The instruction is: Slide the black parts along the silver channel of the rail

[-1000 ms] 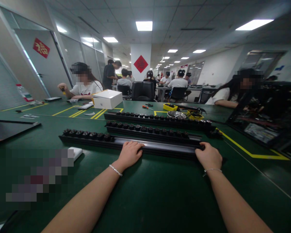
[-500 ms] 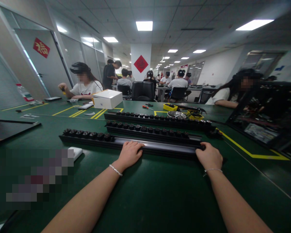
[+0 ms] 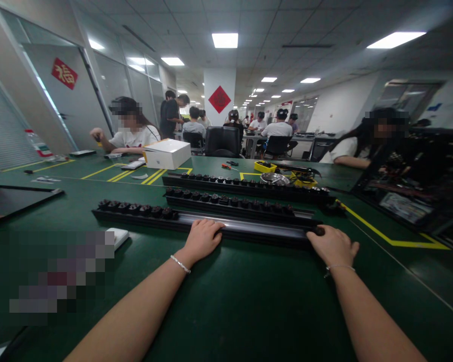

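A left hand point(image 3: 204, 239) lies over a long black rail point(image 3: 256, 232), black blocks point(image 3: 136, 210) leftward of it, a right hand point(image 3: 334, 244) at the rail's end, any pinch impossible to tell; the rail looks stiff, slick, probably light, best held by its edges.

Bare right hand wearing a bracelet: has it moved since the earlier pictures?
Yes: the bare right hand has shifted slightly rightward, toward the bent yellow tape line on the green tabletop.
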{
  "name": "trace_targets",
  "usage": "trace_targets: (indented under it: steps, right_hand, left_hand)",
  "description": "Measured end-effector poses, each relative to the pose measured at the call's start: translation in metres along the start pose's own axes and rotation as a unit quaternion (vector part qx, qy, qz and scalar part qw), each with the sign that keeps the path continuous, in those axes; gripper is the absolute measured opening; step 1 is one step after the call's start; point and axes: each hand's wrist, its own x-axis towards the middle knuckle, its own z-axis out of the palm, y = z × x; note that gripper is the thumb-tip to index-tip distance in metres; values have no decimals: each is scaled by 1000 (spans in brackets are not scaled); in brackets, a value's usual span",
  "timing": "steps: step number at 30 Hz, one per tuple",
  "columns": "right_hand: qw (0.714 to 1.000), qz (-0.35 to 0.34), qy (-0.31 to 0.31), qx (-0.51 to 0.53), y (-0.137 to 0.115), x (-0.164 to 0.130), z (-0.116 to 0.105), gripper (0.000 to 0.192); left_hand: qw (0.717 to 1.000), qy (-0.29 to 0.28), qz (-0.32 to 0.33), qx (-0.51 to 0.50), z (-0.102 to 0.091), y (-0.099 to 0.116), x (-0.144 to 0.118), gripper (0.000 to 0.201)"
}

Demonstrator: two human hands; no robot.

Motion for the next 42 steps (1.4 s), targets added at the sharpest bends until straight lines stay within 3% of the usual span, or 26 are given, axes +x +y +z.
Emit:
trace_targets:
  steps: [24,35,42]
  right_hand:
    - [1000,19,-4,18,3,1,-5,47]
    - [998,46,2,30,9,4,-4,55]
    - [995,74,-30,64,12,6,-6,60]
  left_hand:
    - [1000,3,9,12,2,-1,0,27]
    - [1000,6,10,7,3,-2,0,28]
    - [1000,9,13,5,1,-1,-1,27]
